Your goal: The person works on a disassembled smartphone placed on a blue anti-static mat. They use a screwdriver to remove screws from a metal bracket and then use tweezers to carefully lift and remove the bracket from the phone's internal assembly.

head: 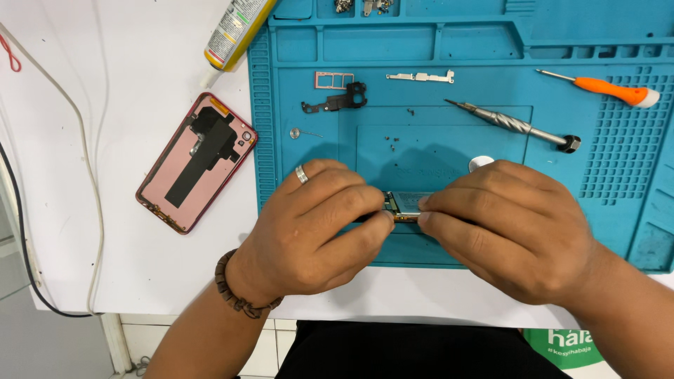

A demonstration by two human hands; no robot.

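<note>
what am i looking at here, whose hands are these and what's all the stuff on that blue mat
This is one picture from a camera worn on a person's head, looking down at their own two bare hands over a white table. The left hand, with a silver ring and a beaded bracelet, and the right hand pinch a small green circuit board between their fingertips. Under them lies a blue rubber work mat with moulded trays. On it rest a grey metal screwdriver, an orange-handled screwdriver, a black plastic bracket, a thin silver metal strip and tiny screws. Left of the mat lie an opened pink phone back shell and a yellow glue tube.
</note>
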